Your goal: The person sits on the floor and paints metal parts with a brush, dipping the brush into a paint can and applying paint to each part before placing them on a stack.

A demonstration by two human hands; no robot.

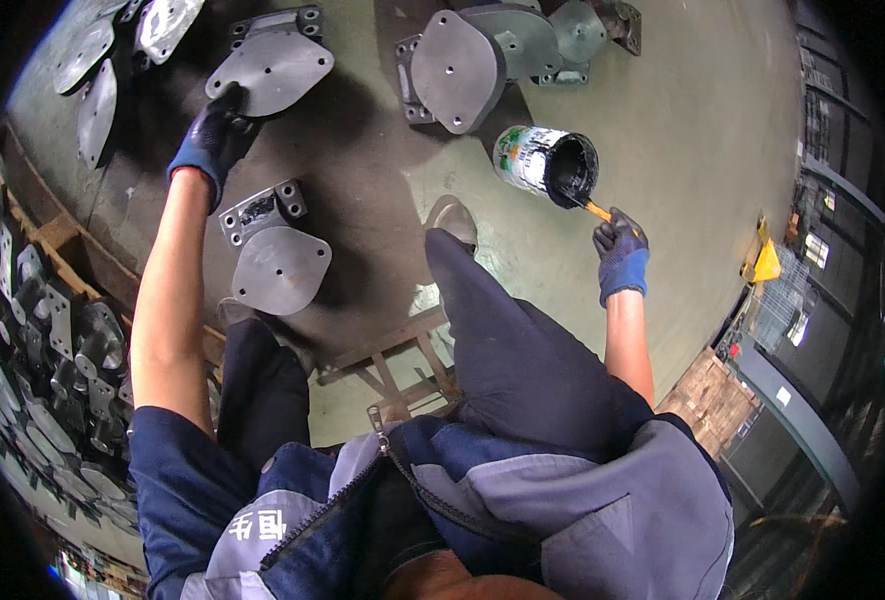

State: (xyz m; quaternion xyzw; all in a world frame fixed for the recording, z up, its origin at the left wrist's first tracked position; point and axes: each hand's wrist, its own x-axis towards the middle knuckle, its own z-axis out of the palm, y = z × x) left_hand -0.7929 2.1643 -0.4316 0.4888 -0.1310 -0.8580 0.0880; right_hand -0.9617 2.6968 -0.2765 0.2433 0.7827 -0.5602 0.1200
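My left hand, in a dark-coated blue knit glove, grips the near left edge of a grey metal bracket. This bracket has a rounded diamond flange with holes, above a drilled block. In my gloved right hand is a brush with an orange-yellow handle; its tip sits at the mouth of a paint can. Black coating covers the can's inside and rim, and the can appears tipped, mouth to the right. Nearer my feet stands a second bracket, with a wet-looking black patch on its block.
More metal brackets stand ahead and at far left. Many metal parts are piled along the left side, behind a wooden edge. Between my legs is a brown metal frame. A wooden pallet and yellow equipment lie right.
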